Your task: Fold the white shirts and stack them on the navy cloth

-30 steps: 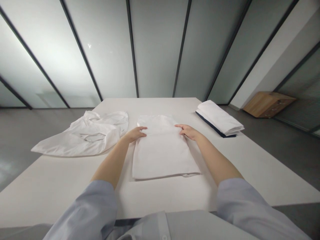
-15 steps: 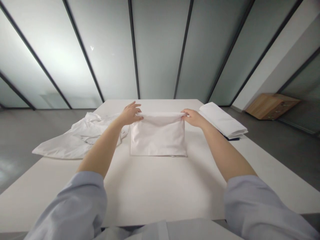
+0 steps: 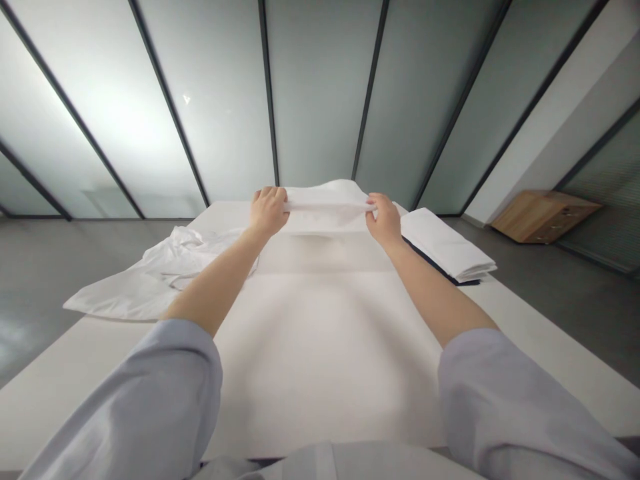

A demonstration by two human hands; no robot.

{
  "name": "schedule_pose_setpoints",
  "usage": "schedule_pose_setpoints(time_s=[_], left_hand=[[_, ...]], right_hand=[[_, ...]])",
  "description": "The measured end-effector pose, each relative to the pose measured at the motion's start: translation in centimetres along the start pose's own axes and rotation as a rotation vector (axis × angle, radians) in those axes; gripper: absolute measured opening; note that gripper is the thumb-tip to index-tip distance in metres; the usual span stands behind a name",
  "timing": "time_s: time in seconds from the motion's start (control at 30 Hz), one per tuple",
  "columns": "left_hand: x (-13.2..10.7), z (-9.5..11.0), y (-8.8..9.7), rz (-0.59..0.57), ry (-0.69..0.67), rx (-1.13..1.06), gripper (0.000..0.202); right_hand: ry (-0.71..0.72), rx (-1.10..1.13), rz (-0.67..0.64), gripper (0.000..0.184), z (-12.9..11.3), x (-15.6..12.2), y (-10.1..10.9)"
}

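Between my hands a folded white cloth [image 3: 327,208] is held up above the far part of the table. My left hand [image 3: 270,211] has its fingers wrapped round the cloth's left end. At the opposite end, my right hand [image 3: 383,219] pinches the cloth between thumb and fingers. The cloth's upper part bulges up behind the gripped edge, and its shadow falls on the tabletop below. What kind of white item it is, I cannot tell.
A crumpled white cloth heap [image 3: 165,273] lies to the left, partly over the table's edge. On the right, a folded white stack [image 3: 445,243] rests on something dark. The white table [image 3: 325,373] reaches toward frosted glass panels [image 3: 315,93]. A wooden cabinet [image 3: 540,215] stands beyond on the floor.
The white cloth has been lifted off the table and tilted away from me. My left hand, spread before, now closes on its left end; my right hand has risen with it.
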State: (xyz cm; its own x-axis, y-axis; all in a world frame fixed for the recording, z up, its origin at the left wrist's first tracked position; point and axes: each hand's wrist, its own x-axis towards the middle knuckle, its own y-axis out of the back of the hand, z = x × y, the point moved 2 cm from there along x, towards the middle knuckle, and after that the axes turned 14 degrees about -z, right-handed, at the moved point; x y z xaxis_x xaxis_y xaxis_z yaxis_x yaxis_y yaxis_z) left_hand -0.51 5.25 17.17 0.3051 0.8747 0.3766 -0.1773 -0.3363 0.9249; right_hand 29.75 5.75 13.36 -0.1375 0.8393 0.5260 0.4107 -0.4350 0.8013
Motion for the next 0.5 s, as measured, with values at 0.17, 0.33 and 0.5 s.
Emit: schedule_pose_setpoints(time_s=[0.17,0.33,0.5], left_hand=[[-5.2,-0.2,-7.1,-0.283,-0.065,0.027,0.031],[-9.1,-0.6,-12.2,-0.468,0.078,-0.070,0.035],[-10.1,-1.2,-13.1,-0.407,0.071,-0.136,0.049]], right_hand=[[0.089,-0.018,-0.274,0.049,0.5,-7.1,-5.2],[0.080,0.087,-0.503,0.039,1.9,-10.2,-8.9],[0.177,0.211,-0.397,0.045,2.9,-10.5,-9.7]])
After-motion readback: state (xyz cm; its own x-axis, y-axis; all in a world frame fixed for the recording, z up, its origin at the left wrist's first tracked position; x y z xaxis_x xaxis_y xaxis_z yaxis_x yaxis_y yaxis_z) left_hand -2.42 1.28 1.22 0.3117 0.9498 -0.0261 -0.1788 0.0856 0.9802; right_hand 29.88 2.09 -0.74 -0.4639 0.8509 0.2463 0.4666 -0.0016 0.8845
